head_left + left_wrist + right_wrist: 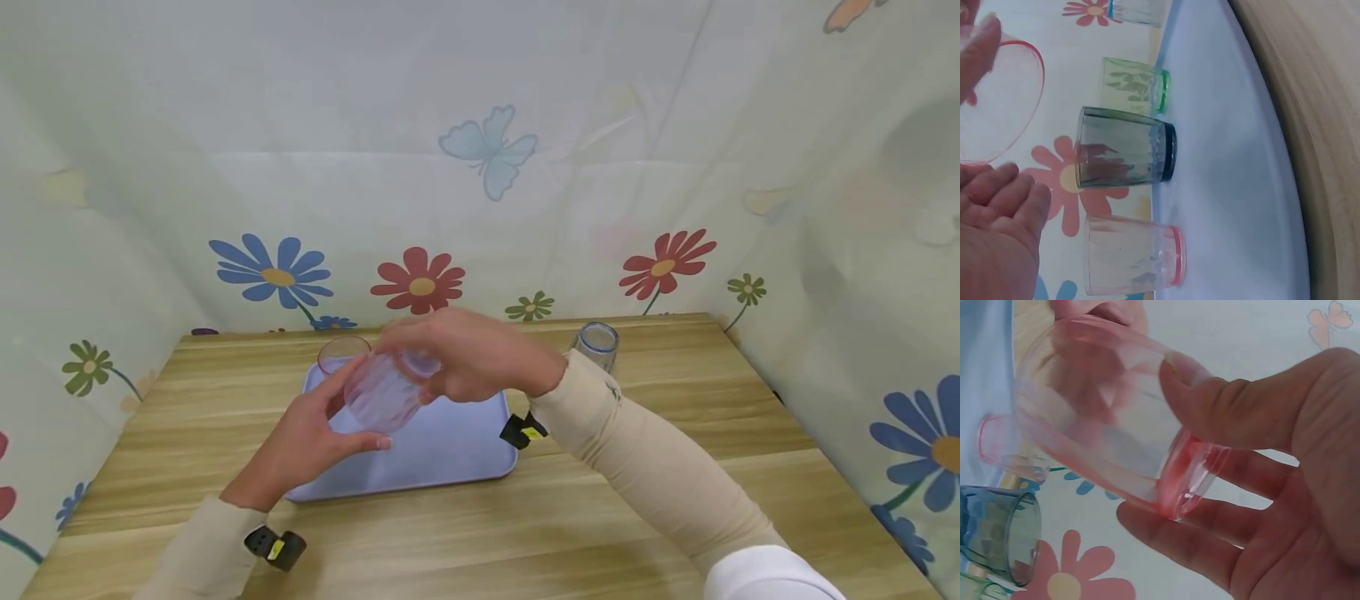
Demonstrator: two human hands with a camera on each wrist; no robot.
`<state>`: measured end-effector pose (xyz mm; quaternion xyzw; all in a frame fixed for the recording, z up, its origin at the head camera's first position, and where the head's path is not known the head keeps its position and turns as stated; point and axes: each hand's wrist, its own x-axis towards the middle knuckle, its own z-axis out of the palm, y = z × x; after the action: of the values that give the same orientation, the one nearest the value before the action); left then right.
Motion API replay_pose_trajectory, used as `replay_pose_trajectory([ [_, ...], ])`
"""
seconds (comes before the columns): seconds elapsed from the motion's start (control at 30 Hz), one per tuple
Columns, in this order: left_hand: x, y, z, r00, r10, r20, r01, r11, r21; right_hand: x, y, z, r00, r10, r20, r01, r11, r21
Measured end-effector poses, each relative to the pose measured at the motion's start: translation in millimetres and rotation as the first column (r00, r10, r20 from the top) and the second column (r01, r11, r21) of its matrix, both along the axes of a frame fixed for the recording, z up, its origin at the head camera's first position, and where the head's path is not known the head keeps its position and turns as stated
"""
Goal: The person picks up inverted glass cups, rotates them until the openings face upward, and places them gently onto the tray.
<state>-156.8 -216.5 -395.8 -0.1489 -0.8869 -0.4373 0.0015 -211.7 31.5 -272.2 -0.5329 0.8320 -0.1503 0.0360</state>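
Observation:
Tilted above the tray is a clear cup with a pink base (382, 396), blurred in the head view. My right hand (480, 354) holds it near its thick base, thumb on one side and fingers on the other, as the right wrist view shows (1260, 456). Around the mouth end curves my left hand (318, 433), its thumb fairly straight and its fingers loosely bent by the rim. Whether the left thumb touches the cup I cannot tell. On the lavender tray (442, 450) stand a pink cup (1135, 256), a dark cup (1125, 150) and a green cup (1135, 87).
A clear cup with a blue ring at its top (597, 346) stands on the wooden table (637, 500), right of the tray and partly behind the right wrist. Behind the table hangs a flower-printed sheet (487, 225). In the head view, hands hide the dark and green cups.

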Motion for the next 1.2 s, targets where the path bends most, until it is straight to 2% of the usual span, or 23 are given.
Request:
replay_pose_trajectory([
  [0.13, -0.5, 1, 4.0, 1.0, 0.011, 0.003, -0.011, 1.0, 0.017, -1.9, 5, -7.7, 1.0, 0.007, 0.008, -0.006, 0.997, -0.078],
  [0.4, -4.9, 0, 10.2, 0.999, 0.012, -0.051, -0.013, 1.0, -0.008, -3.8, 14, -20.6, 0.997, 0.002, 0.081, 0.014, 0.98, -0.197],
  [0.63, -6.2, -7, 12.9, 0.993, 0.025, -0.113, -0.025, 1.0, 0.001, -3.3, 12, -31.0, 0.998, 0.003, 0.07, 0.017, 0.959, -0.283],
  [0.83, -4.6, -13, 23.0, 0.993, 0.019, -0.115, -0.021, 1.0, -0.016, -3.7, 12, -45.2, 0.997, 0.027, 0.078, 0.008, 0.912, -0.41],
  [1.03, -5.9, -16, 33.8, 0.992, -0.006, -0.124, 0.003, 1.0, -0.027, -3.1, 14, -54.6, 0.989, 0.058, 0.138, 0.022, 0.856, -0.517],
  [1.2, -6.9, -19, 40.3, 0.992, -0.02, -0.124, 0.015, 0.999, -0.042, -2.8, 14, -61.8, 0.978, 0.086, 0.187, 0.036, 0.824, -0.565],
])
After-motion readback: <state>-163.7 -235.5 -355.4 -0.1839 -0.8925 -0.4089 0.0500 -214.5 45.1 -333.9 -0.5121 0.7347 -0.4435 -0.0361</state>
